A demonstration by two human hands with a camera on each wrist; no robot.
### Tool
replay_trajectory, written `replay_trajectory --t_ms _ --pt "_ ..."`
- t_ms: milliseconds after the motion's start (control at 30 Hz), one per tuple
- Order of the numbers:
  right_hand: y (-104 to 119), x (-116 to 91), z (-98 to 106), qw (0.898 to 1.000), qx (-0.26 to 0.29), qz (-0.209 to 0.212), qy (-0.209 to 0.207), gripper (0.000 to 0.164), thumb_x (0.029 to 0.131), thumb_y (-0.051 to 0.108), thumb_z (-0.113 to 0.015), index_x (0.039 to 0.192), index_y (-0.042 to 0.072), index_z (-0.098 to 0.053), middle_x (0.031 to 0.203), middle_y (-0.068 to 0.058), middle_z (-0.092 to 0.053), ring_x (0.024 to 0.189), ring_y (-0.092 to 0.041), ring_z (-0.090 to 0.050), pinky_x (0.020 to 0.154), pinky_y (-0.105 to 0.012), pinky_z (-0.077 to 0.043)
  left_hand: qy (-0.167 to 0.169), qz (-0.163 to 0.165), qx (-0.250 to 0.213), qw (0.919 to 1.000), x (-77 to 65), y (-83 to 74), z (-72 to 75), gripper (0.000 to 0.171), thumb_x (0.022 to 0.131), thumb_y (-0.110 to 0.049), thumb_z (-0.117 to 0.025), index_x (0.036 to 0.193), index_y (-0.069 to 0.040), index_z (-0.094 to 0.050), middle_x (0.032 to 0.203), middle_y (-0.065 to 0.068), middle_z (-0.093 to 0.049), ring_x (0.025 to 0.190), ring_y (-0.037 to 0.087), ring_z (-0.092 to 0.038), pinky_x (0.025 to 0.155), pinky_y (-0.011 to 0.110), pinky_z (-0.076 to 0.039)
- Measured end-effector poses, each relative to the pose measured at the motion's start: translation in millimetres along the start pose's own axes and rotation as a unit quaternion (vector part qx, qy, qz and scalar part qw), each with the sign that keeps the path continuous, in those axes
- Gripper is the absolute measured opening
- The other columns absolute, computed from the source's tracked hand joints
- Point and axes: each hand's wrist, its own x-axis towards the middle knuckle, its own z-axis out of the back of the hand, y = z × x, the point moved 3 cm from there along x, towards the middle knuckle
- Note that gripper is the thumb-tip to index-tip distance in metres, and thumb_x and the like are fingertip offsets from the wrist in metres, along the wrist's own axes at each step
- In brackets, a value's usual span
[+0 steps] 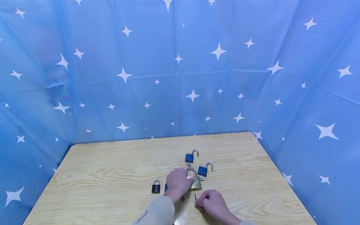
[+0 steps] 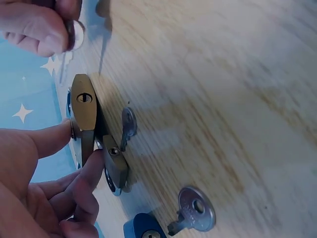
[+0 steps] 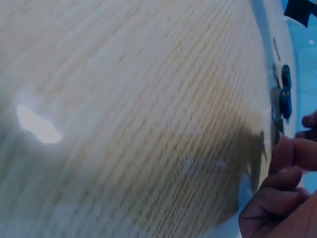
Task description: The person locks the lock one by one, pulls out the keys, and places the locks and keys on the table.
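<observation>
My left hand [image 1: 178, 182] grips a large brass padlock [image 1: 196, 185] by its body, its steel shackle upward. In the left wrist view, thumb and fingers lie on either side of this padlock [image 2: 83, 101], its keyhole facing the camera. My right hand [image 1: 212, 201] pinches a key [image 1: 196, 197] between thumb and forefinger, its blade pointing toward the brass padlock and apart from it. The left wrist view also shows a smaller brass-coloured padlock [image 2: 115, 163] close beside my left fingers, and a loose key [image 2: 129, 124] on the table.
Two blue padlocks [image 1: 189, 157] [image 1: 202, 171] with raised shackles lie farther back, keys in them. A black padlock [image 1: 156, 188] lies left. Another blue padlock [image 1: 166, 187] is mostly hidden by my left hand. A round-headed key [image 2: 198, 210] lies near it on the wooden table [image 1: 112, 175].
</observation>
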Motion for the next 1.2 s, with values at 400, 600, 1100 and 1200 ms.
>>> replay_trajectory --t_ms 400,600,1100,1200 --pt "1.0 9.5 -3.5 0.997 -0.071 -0.005 -0.001 0.017 0.075 0.021 -0.067 0.061 0.014 -0.059 0.058 0.005 -0.056 0.057 -0.014 -0.048 0.051 -0.029 -0.034 -0.004 -0.013 0.015 0.9998 0.9 3.5 3.1 0.050 0.077 -0.051 -0.071 0.056 -0.018 -0.041 0.050 -0.005 -0.036 0.046 0.015 -0.041 0.041 0.031 -0.030" --pt "0.0 13.2 -4.4 0.994 -0.108 0.016 -0.016 0.018 0.073 0.021 -0.067 0.062 0.016 -0.054 0.060 0.005 -0.052 0.056 -0.014 -0.046 0.050 -0.030 -0.034 -0.008 -0.033 -0.057 0.9978 2.9 14.8 17.0 0.032 0.080 -0.042 -0.071 0.064 -0.017 -0.058 0.054 -0.006 -0.051 0.049 0.013 -0.045 0.045 0.031 -0.035" --pt "7.0 14.0 -0.9 0.985 -0.168 0.029 0.016 0.028 0.077 0.025 -0.069 0.061 0.017 -0.047 0.058 0.004 -0.046 0.053 -0.014 -0.043 0.048 -0.029 -0.031 -0.009 -0.085 -0.075 0.9936 -8.3 38.6 38.7 0.013 0.082 -0.026 -0.070 0.088 -0.015 -0.069 0.065 -0.009 -0.058 0.056 0.008 -0.048 0.051 0.030 -0.040" --pt "7.4 14.8 -1.2 0.984 -0.174 0.030 0.023 0.028 0.077 0.026 -0.069 0.061 0.017 -0.048 0.058 0.004 -0.047 0.053 -0.014 -0.043 0.048 -0.029 -0.031 -0.006 -0.086 -0.076 0.9933 -10.0 39.8 37.9 0.011 0.082 -0.026 -0.070 0.086 -0.016 -0.069 0.068 -0.009 -0.058 0.059 0.009 -0.049 0.053 0.030 -0.040"
